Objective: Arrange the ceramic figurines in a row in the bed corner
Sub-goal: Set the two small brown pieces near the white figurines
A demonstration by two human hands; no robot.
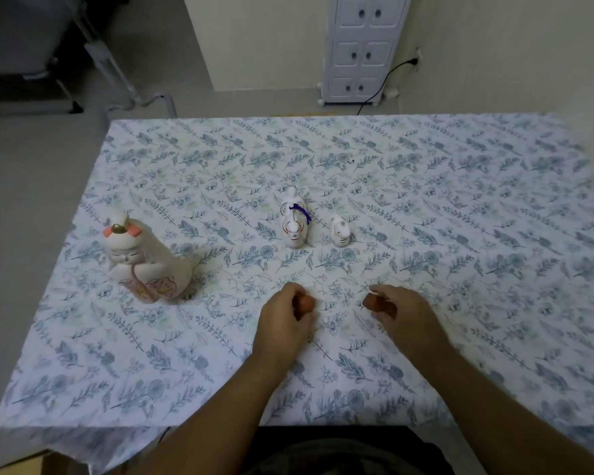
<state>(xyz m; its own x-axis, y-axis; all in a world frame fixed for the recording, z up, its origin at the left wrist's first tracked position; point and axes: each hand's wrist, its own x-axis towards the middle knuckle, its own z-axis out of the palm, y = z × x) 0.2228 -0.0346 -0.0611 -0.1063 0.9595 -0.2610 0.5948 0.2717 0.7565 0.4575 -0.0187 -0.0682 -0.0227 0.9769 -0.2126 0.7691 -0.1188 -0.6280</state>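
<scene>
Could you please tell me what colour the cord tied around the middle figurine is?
Purple, on the white middle figurine; clearest in the head view.

Two bare forearms (no sleeves), possibly dark clothing below.

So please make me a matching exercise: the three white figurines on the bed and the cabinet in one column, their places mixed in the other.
Things:
1. large doll figurine
2. figurine with purple cord
3. smallest figurine
4. white cabinet

Places:
A. against the far wall
B. near the bed's left edge
C. just right of the corded one
D. mid-bed, beyond the left hand

Pairs: 1-B, 2-D, 3-C, 4-A
</scene>
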